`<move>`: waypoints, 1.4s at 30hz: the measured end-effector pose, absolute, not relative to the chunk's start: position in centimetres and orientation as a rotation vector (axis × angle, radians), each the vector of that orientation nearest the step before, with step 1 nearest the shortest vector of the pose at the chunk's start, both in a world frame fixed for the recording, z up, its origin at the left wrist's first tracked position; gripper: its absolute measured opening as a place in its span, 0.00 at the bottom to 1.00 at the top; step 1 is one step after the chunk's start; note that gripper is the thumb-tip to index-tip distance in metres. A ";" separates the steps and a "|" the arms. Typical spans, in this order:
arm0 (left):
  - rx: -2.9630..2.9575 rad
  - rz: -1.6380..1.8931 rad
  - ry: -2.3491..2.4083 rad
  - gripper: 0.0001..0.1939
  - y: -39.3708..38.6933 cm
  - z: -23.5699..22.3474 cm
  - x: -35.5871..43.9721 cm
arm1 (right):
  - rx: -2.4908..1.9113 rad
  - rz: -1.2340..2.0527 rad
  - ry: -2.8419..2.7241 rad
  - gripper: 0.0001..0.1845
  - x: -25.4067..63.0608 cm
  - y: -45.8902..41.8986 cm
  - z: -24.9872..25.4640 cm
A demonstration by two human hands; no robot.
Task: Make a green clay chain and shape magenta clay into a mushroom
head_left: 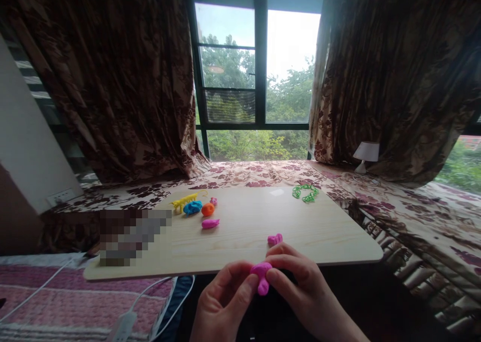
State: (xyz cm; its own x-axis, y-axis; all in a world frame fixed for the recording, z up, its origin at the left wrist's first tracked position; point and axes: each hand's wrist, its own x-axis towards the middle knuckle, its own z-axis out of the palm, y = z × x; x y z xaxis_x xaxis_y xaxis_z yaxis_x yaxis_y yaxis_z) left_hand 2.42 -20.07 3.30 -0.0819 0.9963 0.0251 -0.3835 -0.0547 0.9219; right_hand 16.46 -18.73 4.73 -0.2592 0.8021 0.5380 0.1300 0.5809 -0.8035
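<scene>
Between the fingertips of both hands is a lump of pink modelling clay (pixel 262 277), with a wider top and a short stub pointing down. My left hand (pixel 229 294) pinches it from the left, thumb and forefinger closed on its edge. From the other side my right hand (pixel 298 277) pinches the same lump. They hold it in front of the table's near edge. Just beyond the right fingers another pink clay piece (pixel 275 239) lies on the light wooden table (pixel 240 252). A longer pink clay piece (pixel 210 224) rests farther left.
At the table's back left are a yellow clay figure (pixel 185 203), a blue lump (pixel 193 208), an orange ball (pixel 208 210) and a small pink patterned item (pixel 214 201). A green chain-like loop (pixel 305 193) lies back right. A white lamp (pixel 366 154) stands on the window ledge.
</scene>
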 end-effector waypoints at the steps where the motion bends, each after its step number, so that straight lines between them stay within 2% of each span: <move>1: 0.912 1.452 0.936 0.13 -20.1 3.3 2.4 | -0.777 0.800 -1.748 0.08 16.5 -18.7 4.7; 8: 0.986 1.420 0.914 0.10 -20.1 3.2 2.6 | -0.800 0.722 -1.780 0.09 16.5 -18.7 4.7; 12: 0.827 1.402 0.846 0.11 -20.0 3.3 2.6 | -0.800 0.817 -1.753 0.10 16.7 -18.5 4.6; 16: 0.699 1.407 0.775 0.15 -20.1 3.5 2.6 | -0.795 0.817 -1.709 0.06 16.8 -18.5 4.3; 21: 0.774 1.356 0.830 0.11 -19.9 3.1 2.2 | -0.793 0.828 -1.710 0.03 16.6 -18.7 4.2; 32: 0.956 1.451 0.939 0.12 -20.0 2.6 2.8 | -0.789 0.665 -1.746 0.05 16.4 -18.8 4.3; 37: 0.959 1.414 0.913 0.14 -19.8 2.5 2.7 | -0.826 0.779 -1.754 0.08 16.6 -18.6 4.3; 42: 1.022 1.371 0.946 0.11 -19.6 2.1 2.5 | -0.864 0.719 -1.763 0.07 16.6 -18.5 4.1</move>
